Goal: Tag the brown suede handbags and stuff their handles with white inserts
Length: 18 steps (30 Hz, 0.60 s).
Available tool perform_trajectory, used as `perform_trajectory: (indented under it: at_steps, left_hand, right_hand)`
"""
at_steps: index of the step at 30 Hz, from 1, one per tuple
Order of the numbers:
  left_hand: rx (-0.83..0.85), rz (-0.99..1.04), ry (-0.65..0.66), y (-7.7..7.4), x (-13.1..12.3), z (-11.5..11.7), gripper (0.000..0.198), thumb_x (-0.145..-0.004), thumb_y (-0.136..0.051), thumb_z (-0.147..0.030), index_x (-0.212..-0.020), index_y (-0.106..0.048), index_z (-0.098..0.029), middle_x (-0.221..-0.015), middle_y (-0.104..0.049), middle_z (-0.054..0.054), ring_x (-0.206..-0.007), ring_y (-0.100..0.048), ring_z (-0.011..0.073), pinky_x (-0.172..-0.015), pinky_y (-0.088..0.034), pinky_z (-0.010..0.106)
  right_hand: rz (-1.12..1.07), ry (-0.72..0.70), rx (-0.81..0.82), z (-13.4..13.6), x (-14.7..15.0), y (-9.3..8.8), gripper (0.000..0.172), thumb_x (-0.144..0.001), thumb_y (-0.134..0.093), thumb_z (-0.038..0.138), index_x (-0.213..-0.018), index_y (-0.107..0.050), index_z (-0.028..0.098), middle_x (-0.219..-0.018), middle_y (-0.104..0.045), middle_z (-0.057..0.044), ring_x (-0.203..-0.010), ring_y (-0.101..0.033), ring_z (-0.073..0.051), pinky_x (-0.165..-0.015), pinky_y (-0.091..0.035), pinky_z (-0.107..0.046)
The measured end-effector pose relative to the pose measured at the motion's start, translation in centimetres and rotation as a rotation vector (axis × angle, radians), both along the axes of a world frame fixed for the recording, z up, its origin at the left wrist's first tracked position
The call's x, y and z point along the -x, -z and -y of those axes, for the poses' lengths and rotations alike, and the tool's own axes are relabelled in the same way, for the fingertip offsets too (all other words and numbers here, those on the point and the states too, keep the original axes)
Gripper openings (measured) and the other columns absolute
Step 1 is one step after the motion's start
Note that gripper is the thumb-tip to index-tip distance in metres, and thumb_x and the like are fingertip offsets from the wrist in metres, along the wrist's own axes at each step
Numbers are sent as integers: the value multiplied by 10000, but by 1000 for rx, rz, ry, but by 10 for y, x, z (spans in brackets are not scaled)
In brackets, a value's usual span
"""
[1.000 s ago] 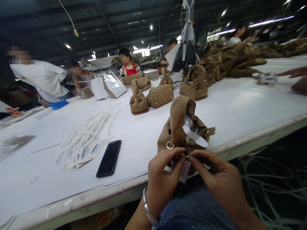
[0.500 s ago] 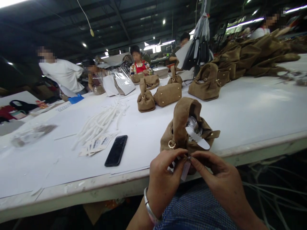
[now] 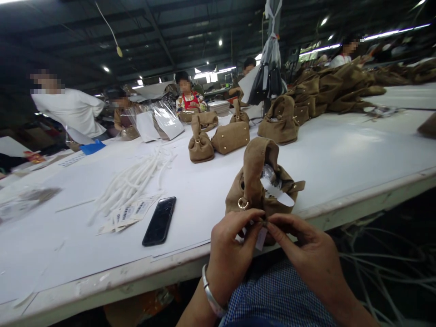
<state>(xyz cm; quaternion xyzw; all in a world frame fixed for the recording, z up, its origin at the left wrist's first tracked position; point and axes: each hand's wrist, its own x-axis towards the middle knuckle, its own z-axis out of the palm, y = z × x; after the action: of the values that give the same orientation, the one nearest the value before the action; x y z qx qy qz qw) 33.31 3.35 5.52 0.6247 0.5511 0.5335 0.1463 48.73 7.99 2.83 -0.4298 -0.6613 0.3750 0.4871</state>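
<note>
A small tan suede handbag (image 3: 254,181) stands at the near edge of the white table (image 3: 340,150), with clear stuffing and a white card showing in its mouth. My left hand (image 3: 230,254) and my right hand (image 3: 306,250) meet just below the bag's gold ring. Both pinch a small white tag (image 3: 261,237) that hangs at the bag's front. A silver bangle (image 3: 211,297) circles my left wrist.
A black phone (image 3: 159,221) lies left of the bag beside barcode tags (image 3: 127,212) and a heap of white cords (image 3: 132,179). More tan bags (image 3: 218,136) stand further back, a large pile (image 3: 340,86) at right. Several people work at the far side.
The view swung slightly right, then back left. My hands stay pinched together on the tag under the bag, barely shifting.
</note>
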Motion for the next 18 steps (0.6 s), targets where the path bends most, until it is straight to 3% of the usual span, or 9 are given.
perform_trajectory:
  at_steps: [5, 10, 18]
  left_hand:
    - [-14, 27, 22, 2, 0, 0, 276, -859, -676, -122, -1081, -704, -285, -957, -740, -27, -804, -655, 120, -706, -504, 229]
    - [-14, 22, 13, 2, 2, -2, 278, -853, -679, -119, -1075, -709, -284, -954, -744, -27, -806, -659, 121, -715, -509, 229]
    - [-29, 126, -133, 10, -14, 8, 226, -864, -671, -145, -1043, -717, -277, -963, -755, -33, -837, -691, 122, -770, -550, 228]
  right_hand:
    - [-26, -3, 17, 0, -1, -1, 195, -837, -715, 412, -950, -719, 253, -864, -750, 6, -732, -711, -167, -694, -588, -251]
    - [51, 25, -66, 0, 1, -1, 166, -844, -709, 389, -930, -727, 247, -881, -752, 1, -766, -710, -171, -699, -580, -244]
    - [73, 109, -264, 4, 6, 1, 90, -853, -710, 311, -934, -714, 272, -849, -738, 45, -723, -687, -119, -681, -547, -194]
